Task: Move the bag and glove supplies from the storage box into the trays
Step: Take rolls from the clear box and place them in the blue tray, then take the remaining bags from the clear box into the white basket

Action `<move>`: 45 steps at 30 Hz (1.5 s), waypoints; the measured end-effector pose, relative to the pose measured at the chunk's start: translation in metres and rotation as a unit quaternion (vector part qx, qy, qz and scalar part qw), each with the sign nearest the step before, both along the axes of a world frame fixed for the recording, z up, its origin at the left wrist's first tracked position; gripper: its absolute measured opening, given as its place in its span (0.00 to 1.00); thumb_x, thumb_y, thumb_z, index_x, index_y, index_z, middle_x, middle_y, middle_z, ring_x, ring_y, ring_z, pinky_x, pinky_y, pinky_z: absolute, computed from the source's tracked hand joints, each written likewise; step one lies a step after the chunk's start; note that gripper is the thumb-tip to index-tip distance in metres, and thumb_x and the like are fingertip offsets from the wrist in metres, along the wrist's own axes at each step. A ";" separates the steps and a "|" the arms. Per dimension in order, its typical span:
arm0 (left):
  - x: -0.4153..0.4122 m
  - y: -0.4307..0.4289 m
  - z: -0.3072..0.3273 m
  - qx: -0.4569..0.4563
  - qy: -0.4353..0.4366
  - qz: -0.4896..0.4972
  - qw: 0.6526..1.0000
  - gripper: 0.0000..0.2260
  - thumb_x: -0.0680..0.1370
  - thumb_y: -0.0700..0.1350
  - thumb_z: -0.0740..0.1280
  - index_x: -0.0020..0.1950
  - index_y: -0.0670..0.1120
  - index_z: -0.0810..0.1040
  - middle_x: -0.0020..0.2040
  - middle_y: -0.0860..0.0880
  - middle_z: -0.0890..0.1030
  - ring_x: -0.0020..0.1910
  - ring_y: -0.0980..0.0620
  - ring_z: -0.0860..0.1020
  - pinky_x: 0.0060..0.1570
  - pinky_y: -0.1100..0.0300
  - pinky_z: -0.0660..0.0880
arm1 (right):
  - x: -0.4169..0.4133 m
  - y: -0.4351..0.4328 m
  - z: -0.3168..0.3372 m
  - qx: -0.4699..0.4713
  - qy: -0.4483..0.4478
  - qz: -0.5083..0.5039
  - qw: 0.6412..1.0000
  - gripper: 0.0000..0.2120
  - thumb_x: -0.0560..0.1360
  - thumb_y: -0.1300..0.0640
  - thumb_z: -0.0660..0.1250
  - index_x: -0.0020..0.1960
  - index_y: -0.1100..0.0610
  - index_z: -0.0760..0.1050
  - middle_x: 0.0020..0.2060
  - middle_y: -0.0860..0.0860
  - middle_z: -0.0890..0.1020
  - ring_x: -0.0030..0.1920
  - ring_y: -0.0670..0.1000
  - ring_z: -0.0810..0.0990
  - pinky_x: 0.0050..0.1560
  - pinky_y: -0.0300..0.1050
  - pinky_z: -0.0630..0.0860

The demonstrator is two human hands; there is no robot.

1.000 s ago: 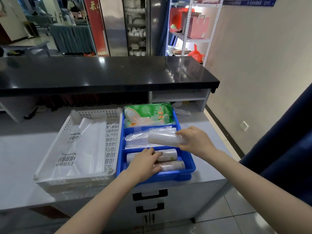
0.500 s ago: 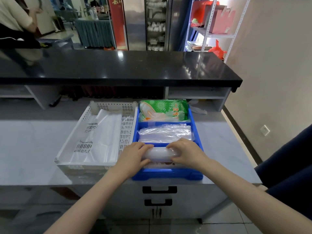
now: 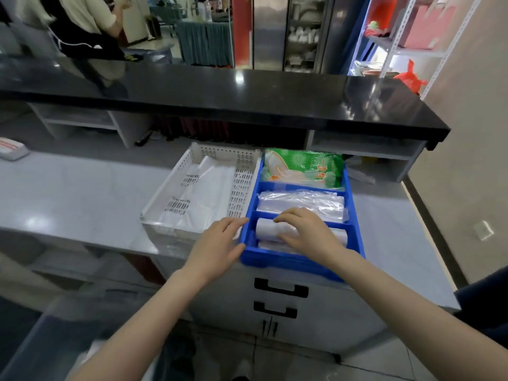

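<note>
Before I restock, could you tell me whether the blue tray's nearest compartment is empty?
Not empty: white rolls lie in the nearest compartment of the blue tray, and the right hand holds one.

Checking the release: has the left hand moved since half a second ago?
Yes: left hand shifted left, off the bag roll, outside the blue tray.

The counter (image 3: 82,199) lies open left of the white basket (image 3: 243,185). Basket and blue tray (image 3: 297,261) touch; a roll (image 3: 265,229) fills the tray's front compartment. A black shelf (image 3: 247,97) overhangs the back edge.
</note>
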State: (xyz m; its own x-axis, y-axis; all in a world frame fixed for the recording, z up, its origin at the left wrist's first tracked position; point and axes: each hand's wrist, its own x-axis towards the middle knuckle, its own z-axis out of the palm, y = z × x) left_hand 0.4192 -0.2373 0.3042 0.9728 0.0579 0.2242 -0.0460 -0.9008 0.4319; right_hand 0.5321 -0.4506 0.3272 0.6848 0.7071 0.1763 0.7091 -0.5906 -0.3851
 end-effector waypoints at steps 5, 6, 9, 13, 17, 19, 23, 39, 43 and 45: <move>-0.100 0.046 -0.004 -0.015 -0.018 0.162 0.986 0.20 0.75 0.45 0.67 0.67 0.51 0.72 0.60 0.51 0.77 0.60 0.51 0.74 0.58 0.53 0.74 | -0.038 0.084 0.009 0.045 -0.004 0.133 0.990 0.13 0.74 0.56 0.70 0.58 0.54 0.79 0.57 0.52 0.80 0.57 0.53 0.77 0.59 0.46 0.72; -0.123 0.056 -0.007 -0.018 -0.009 0.198 0.980 0.20 0.76 0.45 0.67 0.67 0.51 0.72 0.59 0.51 0.77 0.59 0.51 0.74 0.57 0.53 0.74 | -0.050 0.102 0.007 0.052 -0.005 0.166 0.985 0.12 0.74 0.56 0.69 0.57 0.55 0.79 0.56 0.52 0.80 0.57 0.53 0.77 0.58 0.46 0.72; -0.195 0.081 -0.022 -0.040 0.034 0.295 0.954 0.19 0.76 0.44 0.66 0.67 0.51 0.72 0.58 0.51 0.77 0.58 0.51 0.75 0.55 0.52 0.75 | -0.089 0.151 -0.006 0.029 0.004 0.245 0.969 0.12 0.74 0.56 0.68 0.58 0.54 0.79 0.56 0.53 0.79 0.57 0.54 0.76 0.56 0.46 0.71; -0.284 0.105 -0.047 -0.075 0.085 0.417 0.902 0.18 0.75 0.43 0.66 0.66 0.51 0.72 0.57 0.50 0.78 0.57 0.51 0.76 0.54 0.55 0.74 | -0.139 0.202 -0.030 -0.018 0.020 0.348 0.937 0.12 0.73 0.58 0.68 0.56 0.56 0.80 0.55 0.55 0.81 0.55 0.58 0.77 0.56 0.51 0.74; -0.346 0.116 -0.082 -0.134 0.131 0.499 0.846 0.20 0.74 0.41 0.67 0.65 0.47 0.74 0.57 0.46 0.79 0.55 0.48 0.78 0.53 0.56 0.73 | -0.173 0.241 -0.062 -0.074 0.031 0.405 0.911 0.11 0.75 0.55 0.66 0.56 0.54 0.80 0.56 0.51 0.79 0.55 0.55 0.76 0.55 0.50 0.74; -0.365 0.120 -0.102 -0.160 0.146 0.521 0.826 0.19 0.74 0.41 0.67 0.65 0.48 0.74 0.57 0.46 0.79 0.53 0.48 0.78 0.48 0.58 0.72 | -0.186 0.262 -0.079 -0.097 0.038 0.430 0.897 0.10 0.75 0.56 0.66 0.56 0.53 0.80 0.55 0.50 0.79 0.54 0.54 0.76 0.53 0.49 0.74; -0.383 0.131 -0.151 -0.199 0.179 0.535 0.801 0.18 0.75 0.43 0.67 0.64 0.50 0.73 0.57 0.47 0.79 0.55 0.50 0.77 0.47 0.59 0.72 | -0.211 0.311 -0.122 -0.153 0.058 0.454 0.876 0.13 0.75 0.56 0.65 0.59 0.52 0.78 0.57 0.50 0.79 0.57 0.54 0.75 0.56 0.52 0.74; -0.419 0.251 -0.348 -0.274 0.295 0.615 0.678 0.24 0.75 0.47 0.68 0.69 0.42 0.68 0.67 0.38 0.71 0.65 0.39 0.68 0.63 0.49 0.68 | -0.305 0.464 -0.345 -0.325 0.103 0.523 0.781 0.25 0.73 0.53 0.68 0.69 0.53 0.69 0.67 0.54 0.71 0.64 0.58 0.71 0.62 0.51 0.70; -0.418 0.265 -0.385 -0.268 0.366 0.609 0.651 0.26 0.76 0.51 0.67 0.70 0.42 0.65 0.69 0.40 0.69 0.67 0.40 0.66 0.63 0.49 0.67 | -0.319 0.484 -0.381 -0.358 0.095 0.532 0.762 0.27 0.74 0.53 0.68 0.71 0.53 0.66 0.68 0.54 0.70 0.64 0.58 0.70 0.64 0.53 0.69; -0.414 0.268 -0.398 -0.254 0.386 0.617 0.637 0.25 0.75 0.50 0.68 0.68 0.43 0.64 0.67 0.40 0.71 0.65 0.40 0.69 0.61 0.49 0.68 | -0.325 0.490 -0.397 -0.373 0.088 0.540 0.749 0.28 0.74 0.53 0.68 0.72 0.52 0.65 0.68 0.54 0.69 0.65 0.57 0.69 0.65 0.53 0.68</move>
State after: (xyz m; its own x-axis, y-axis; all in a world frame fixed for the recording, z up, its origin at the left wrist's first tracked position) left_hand 0.0050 0.0305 -0.0936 -0.0755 0.7590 -0.6467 0.9644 0.2203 0.1460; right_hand 0.2072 0.0396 -0.0694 -0.3920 0.7224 -0.5696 0.9055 0.1934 -0.3777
